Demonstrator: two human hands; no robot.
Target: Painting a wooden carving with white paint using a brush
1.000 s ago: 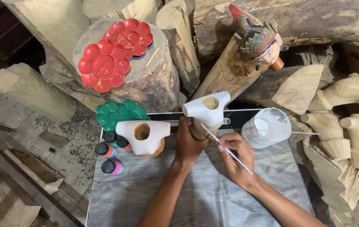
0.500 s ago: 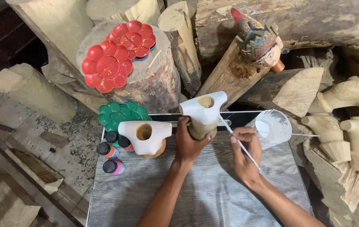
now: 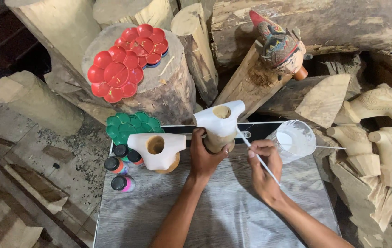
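On the grey tabletop (image 3: 214, 216), the left hand (image 3: 203, 158) steadies a white-painted wooden torso (image 3: 219, 121) while the right hand (image 3: 264, 167) touches a thin brush (image 3: 255, 154) to its side (a clear cup of white paint (image 3: 294, 140) sits just beside). A second white torso (image 3: 157, 149) stands left, near three small paint bottles (image 3: 122, 167).

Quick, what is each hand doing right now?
Left hand: closed around the white-painted wooden torso.
Right hand: closed, holding a thin paintbrush against the torso.

The grey wood-grain table (image 3: 223, 216) carries a white-painted carved torso (image 3: 157, 149), three small paint bottles (image 3: 121, 167) beside it, a green flower-shaped palette (image 3: 129, 126) and a clear cup (image 3: 294, 140) of white paint.
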